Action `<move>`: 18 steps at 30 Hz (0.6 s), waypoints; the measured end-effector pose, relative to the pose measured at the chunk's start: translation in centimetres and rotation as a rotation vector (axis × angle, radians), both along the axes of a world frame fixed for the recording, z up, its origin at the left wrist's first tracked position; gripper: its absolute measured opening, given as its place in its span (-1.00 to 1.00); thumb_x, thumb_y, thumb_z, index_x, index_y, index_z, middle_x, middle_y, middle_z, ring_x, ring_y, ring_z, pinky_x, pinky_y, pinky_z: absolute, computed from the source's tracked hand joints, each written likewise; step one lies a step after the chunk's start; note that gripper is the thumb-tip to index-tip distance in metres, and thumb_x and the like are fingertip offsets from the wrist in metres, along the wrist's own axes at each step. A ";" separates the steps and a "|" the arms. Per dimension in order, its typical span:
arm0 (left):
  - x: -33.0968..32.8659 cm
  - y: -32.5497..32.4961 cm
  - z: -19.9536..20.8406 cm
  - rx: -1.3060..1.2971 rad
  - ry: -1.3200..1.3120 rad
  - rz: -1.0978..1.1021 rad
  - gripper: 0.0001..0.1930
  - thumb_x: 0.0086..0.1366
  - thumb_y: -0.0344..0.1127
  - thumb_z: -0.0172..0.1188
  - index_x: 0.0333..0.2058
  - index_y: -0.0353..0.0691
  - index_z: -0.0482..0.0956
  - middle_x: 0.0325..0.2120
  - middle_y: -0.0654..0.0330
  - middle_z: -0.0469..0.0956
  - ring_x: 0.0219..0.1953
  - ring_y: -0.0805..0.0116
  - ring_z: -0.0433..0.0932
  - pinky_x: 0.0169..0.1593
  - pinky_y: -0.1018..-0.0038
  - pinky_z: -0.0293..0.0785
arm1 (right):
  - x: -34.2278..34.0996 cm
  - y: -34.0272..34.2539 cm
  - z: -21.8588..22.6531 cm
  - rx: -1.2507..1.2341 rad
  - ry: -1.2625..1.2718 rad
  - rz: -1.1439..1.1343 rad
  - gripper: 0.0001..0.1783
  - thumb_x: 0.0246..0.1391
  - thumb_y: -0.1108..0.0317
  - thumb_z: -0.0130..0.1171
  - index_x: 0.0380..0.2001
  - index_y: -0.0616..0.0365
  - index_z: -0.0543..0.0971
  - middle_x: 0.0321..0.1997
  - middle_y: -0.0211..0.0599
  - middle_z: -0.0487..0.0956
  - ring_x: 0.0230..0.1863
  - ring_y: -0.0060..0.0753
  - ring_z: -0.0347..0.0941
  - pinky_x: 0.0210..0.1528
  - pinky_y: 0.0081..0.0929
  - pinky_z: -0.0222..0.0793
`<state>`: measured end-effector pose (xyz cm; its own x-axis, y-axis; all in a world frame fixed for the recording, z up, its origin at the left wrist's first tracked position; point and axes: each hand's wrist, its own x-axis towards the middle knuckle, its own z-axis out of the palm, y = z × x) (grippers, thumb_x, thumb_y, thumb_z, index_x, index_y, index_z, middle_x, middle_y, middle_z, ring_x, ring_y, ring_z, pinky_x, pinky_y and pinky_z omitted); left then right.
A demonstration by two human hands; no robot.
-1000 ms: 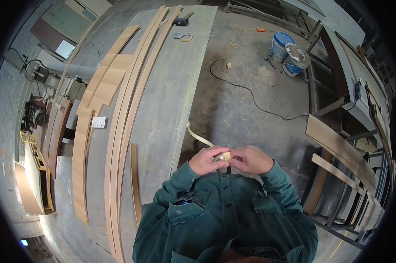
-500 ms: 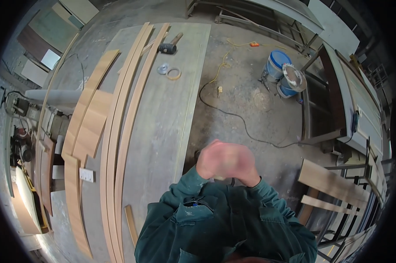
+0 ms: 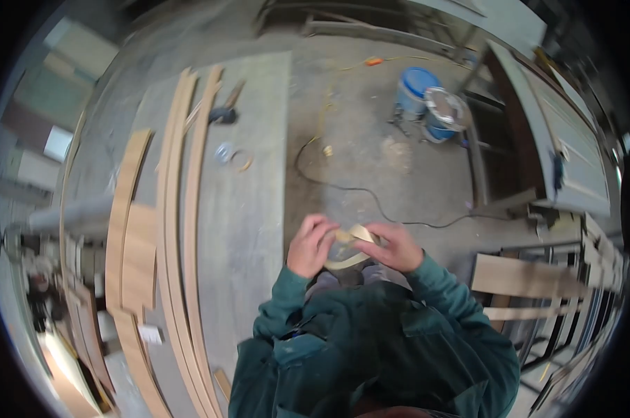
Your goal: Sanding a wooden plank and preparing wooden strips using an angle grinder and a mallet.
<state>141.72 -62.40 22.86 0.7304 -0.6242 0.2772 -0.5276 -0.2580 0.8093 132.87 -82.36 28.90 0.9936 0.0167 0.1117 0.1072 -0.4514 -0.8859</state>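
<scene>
Both hands meet at centre frame, just above the green jacket (image 3: 370,348). The left hand (image 3: 310,245) and right hand (image 3: 397,248) are each closed on a pale strip (image 3: 351,245) of thin wood or tape; it spans the gap between them, curling in a loop from the left fingers across to the right palm. The strip sits above the concrete floor (image 3: 370,153), just right of the worktop (image 3: 249,209) edge. Long curved wooden slats (image 3: 182,230) lie on the worktop, left of frame. A small roll (image 3: 242,160) lies at upper left. A blue bucket (image 3: 414,90) stands on the floor, upper right, with a black cable (image 3: 343,187) nearby
</scene>
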 end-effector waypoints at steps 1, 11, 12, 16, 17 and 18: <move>-0.7 -0.8 0.3 0.020 0.049 -0.062 -0.67 0.12 -0.44 0.17 -0.09 -0.21 0.51 -0.13 0.04 0.40 -0.07 0.09 0.45 -0.04 0.37 0.40 | 1.1 -1.0 -0.3 -0.049 -0.038 -0.030 -0.81 0.03 0.32 0.29 -0.33 0.20 0.57 -0.51 -0.15 0.51 -0.53 -0.46 0.41 -0.44 -0.48 0.32; -0.8 -5.6 -1.6 -0.533 0.756 -0.197 -0.37 0.22 -0.10 0.26 0.14 -0.34 0.29 0.06 0.08 0.41 0.11 0.31 0.37 0.15 0.42 0.29 | 1.3 -4.0 -7.9 0.790 0.629 0.141 -0.65 0.28 0.04 -0.02 -0.24 0.09 0.56 -0.47 -0.57 0.50 -0.47 -0.74 0.37 -0.43 -0.73 0.30; -0.4 -5.9 -1.8 -0.529 0.759 -0.124 -0.58 0.31 -0.20 0.16 0.04 -0.34 0.39 -0.13 0.16 0.54 -0.06 0.38 0.49 0.07 0.47 0.36 | 1.1 -3.3 -8.1 0.843 0.594 0.113 -0.62 0.28 0.01 -0.03 -0.24 0.09 0.56 -0.52 -0.57 0.49 -0.52 -0.73 0.37 -0.48 -0.73 0.29; 0.6 -8.0 -1.6 -0.601 0.734 0.124 -0.75 0.35 -0.41 0.05 -0.03 -0.34 0.41 -0.16 0.18 0.52 -0.15 0.45 0.49 -0.03 0.53 0.41 | 0.2 -4.6 -7.9 0.945 0.660 0.126 -0.56 0.27 -0.10 -0.11 -0.28 0.04 0.51 -0.57 -0.51 0.49 -0.64 -0.71 0.35 -0.59 -0.71 0.26; 0.7 -8.7 -1.7 -0.626 0.744 0.165 -0.75 0.34 -0.42 0.04 -0.03 -0.34 0.41 -0.16 0.18 0.51 -0.16 0.46 0.49 -0.04 0.53 0.41 | 0.0 -5.2 -7.8 0.902 0.676 0.130 -0.55 0.27 -0.11 -0.12 -0.27 0.05 0.50 -0.57 -0.51 0.49 -0.64 -0.71 0.35 -0.59 -0.69 0.28; 1.1 -9.4 -2.5 -0.618 0.705 0.227 -0.75 0.34 -0.43 0.03 -0.02 -0.34 0.41 -0.15 0.18 0.50 -0.16 0.46 0.48 -0.03 0.52 0.41 | -0.2 -5.8 -7.8 0.906 0.654 0.092 -0.55 0.27 -0.11 -0.12 -0.27 0.05 0.50 -0.57 -0.51 0.49 -0.64 -0.71 0.35 -0.59 -0.69 0.28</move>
